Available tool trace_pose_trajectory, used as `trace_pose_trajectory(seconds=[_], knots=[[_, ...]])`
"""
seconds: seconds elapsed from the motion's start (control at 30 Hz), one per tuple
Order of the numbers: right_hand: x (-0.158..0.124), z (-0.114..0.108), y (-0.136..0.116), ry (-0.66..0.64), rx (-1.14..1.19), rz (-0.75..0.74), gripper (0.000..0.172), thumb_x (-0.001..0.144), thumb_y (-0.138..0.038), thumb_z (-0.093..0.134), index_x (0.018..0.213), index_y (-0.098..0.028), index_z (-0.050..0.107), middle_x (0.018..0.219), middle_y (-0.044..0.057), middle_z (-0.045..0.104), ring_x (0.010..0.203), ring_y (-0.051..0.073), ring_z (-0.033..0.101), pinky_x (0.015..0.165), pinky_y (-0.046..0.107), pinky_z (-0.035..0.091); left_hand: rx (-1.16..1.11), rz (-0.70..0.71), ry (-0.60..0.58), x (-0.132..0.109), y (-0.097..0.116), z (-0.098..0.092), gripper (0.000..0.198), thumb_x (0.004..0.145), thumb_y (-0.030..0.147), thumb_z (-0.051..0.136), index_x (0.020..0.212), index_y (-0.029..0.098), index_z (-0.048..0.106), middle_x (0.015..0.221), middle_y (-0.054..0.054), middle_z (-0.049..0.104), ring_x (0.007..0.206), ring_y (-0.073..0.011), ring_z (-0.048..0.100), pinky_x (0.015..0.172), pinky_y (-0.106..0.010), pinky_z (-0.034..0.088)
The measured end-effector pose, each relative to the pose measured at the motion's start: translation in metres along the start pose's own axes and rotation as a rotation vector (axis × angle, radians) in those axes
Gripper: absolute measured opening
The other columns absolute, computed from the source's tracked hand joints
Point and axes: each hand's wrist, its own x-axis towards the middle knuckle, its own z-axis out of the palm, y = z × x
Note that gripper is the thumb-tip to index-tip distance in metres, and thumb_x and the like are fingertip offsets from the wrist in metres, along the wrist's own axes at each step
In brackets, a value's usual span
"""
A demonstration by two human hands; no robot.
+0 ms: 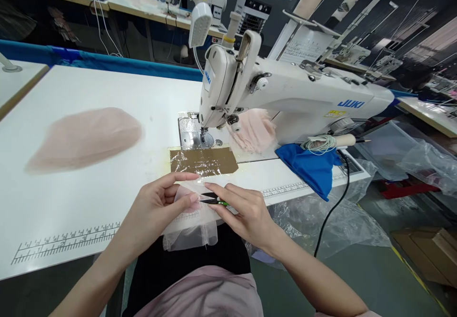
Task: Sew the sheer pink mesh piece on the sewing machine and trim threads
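My left hand (pixel 166 203) pinches a piece of sheer pale fabric (pixel 191 237), which hangs down past the table's front edge. In my right hand (pixel 246 210) is a small pair of thread snips (pixel 213 199) with dark blades and a bit of green on it. The blades point left and lie right at the fabric, close to my left fingertips; I cannot tell whether they touch it. Just beyond both hands, a brown plate under clear tape (pixel 203 161) lies in front of the needle area of a white sewing machine (pixel 228 79).
Pink sheer fabric (pixel 89 138) lies flat on the white table (pixel 153 98) at left. More pink pieces (pixel 254 129) are bunched under the machine arm. A blue cloth (pixel 309 167), a corded awl-like tool (pixel 344 140) and a black cable (pixel 333 207) are at right.
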Motion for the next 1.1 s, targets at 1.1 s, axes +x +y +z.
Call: trace_pose_trajectory(seconds=[1.1], knots=[[0.0032,-0.0029,-0.002,0.001,-0.094,-0.068,0.031,0.099,-0.024,0.051,0.128,-0.014,0.057,0.073,0.0,0.058,0.058,0.009,0.048,0.053,0.022,0.036,-0.015,0.0,-0.025,0.0017,-0.0005,-0.0001,0.047,0.08,0.048,0.072,0.119,0.025,0.062,0.073,0.002,0.074,0.081,-0.0162,0.071,0.071,-0.021,0.053]])
